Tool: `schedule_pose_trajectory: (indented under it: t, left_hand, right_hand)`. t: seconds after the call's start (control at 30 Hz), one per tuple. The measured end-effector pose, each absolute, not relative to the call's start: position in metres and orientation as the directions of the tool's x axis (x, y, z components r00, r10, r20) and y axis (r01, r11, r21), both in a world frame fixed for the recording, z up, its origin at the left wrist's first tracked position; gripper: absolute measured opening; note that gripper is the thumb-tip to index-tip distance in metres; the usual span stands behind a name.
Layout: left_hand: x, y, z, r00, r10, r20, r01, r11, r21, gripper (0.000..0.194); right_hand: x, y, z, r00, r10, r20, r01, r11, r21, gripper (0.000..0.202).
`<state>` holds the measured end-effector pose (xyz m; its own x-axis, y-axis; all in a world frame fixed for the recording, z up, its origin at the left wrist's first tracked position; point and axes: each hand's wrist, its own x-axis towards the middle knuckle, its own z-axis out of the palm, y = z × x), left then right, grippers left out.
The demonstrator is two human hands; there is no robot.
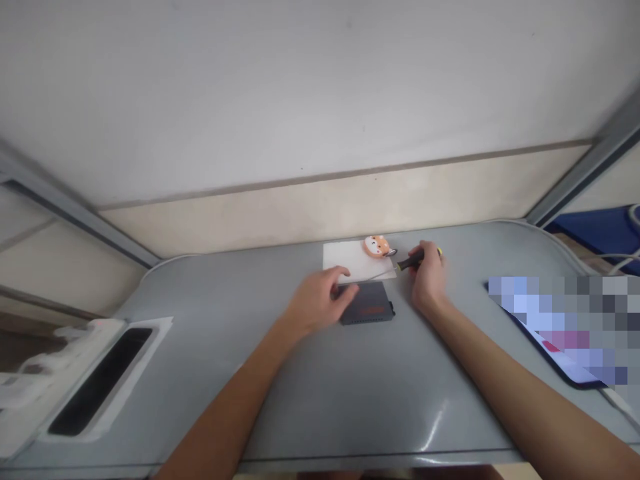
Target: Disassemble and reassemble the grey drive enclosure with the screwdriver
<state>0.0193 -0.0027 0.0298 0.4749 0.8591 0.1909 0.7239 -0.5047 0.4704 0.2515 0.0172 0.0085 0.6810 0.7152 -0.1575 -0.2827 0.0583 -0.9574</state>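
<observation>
A flat dark grey box (367, 303) with reddish print and a small black knob on its right side lies on the grey table. My left hand (320, 300) grips its left end, the thumb over the top and the fingers at the far edge. In my right hand (429, 273) is a screwdriver (411, 261) with a black and yellow handle. Its thin shaft points left, with the tip by the box's far edge; whether it touches cannot be told. Behind the box, a white sheet of paper (343, 257) carries an orange animal-face case (376, 246) with a metal clip.
On the left of the grey table (230, 300), a black phone (103, 380) rests on something white beside a power strip (60, 380) with plugs. To the right stands a lit, partly blurred screen (555, 333). A wall closes off the back, between metal posts.
</observation>
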Motion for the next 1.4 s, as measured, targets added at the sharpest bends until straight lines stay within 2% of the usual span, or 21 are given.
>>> schedule_pose_trajectory:
  t: [0.13, 0.27, 0.37, 0.5, 0.6, 0.7, 0.87, 1.03, 1.17, 1.4]
  left_hand:
    - [0.027, -0.019, 0.036, 0.599, 0.796, 0.091, 0.641, -0.544, 0.541, 0.046]
    - [0.020, -0.009, 0.028, 0.670, 0.741, 0.052, 0.489, -0.493, 0.720, 0.044]
    - [0.017, 0.001, 0.020, 0.662, 0.743, 0.095, 0.407, -0.463, 0.788, 0.034]
    - [0.019, 0.003, 0.014, 0.596, 0.786, 0.165, 0.416, -0.477, 0.774, 0.035]
    - [0.021, 0.002, 0.013, 0.575, 0.793, 0.199, 0.427, -0.499, 0.754, 0.036]
    - [0.022, 0.000, 0.015, 0.590, 0.778, 0.218, 0.441, -0.536, 0.720, 0.037]
    - [0.022, -0.006, 0.024, 0.645, 0.724, 0.245, 0.446, -0.617, 0.648, 0.024]
    - [0.022, -0.010, 0.030, 0.693, 0.676, 0.253, 0.435, -0.671, 0.600, 0.025]
    - [0.022, -0.010, 0.029, 0.694, 0.674, 0.254, 0.442, -0.677, 0.589, 0.025]
    - [0.023, -0.011, 0.029, 0.683, 0.690, 0.239, 0.457, -0.660, 0.597, 0.026]
  right_hand:
    - [0.255, 0.021, 0.008, 0.712, 0.673, -0.198, -0.339, 0.084, -0.937, 0.025]
    - [0.257, 0.023, 0.008, 0.698, 0.687, -0.202, -0.352, 0.084, -0.932, 0.023]
    - [0.261, 0.024, 0.006, 0.698, 0.695, -0.172, -0.308, 0.076, -0.948, 0.025]
    - [0.262, 0.023, 0.002, 0.686, 0.727, -0.028, -0.163, 0.116, -0.980, 0.030]
    - [0.260, 0.020, 0.000, 0.608, 0.788, 0.097, -0.032, 0.146, -0.989, 0.033]
    - [0.256, 0.015, 0.002, 0.524, 0.837, 0.161, 0.043, 0.163, -0.986, 0.034]
    - [0.256, 0.014, 0.004, 0.527, 0.835, 0.156, 0.041, 0.158, -0.987, 0.033]
    - [0.258, 0.018, -0.001, 0.538, 0.833, 0.129, -0.013, 0.161, -0.987, 0.034]
    - [0.258, 0.017, -0.002, 0.524, 0.837, 0.155, 0.014, 0.173, -0.985, 0.034]
    - [0.262, 0.019, 0.000, 0.585, 0.803, 0.111, -0.028, 0.158, -0.987, 0.033]
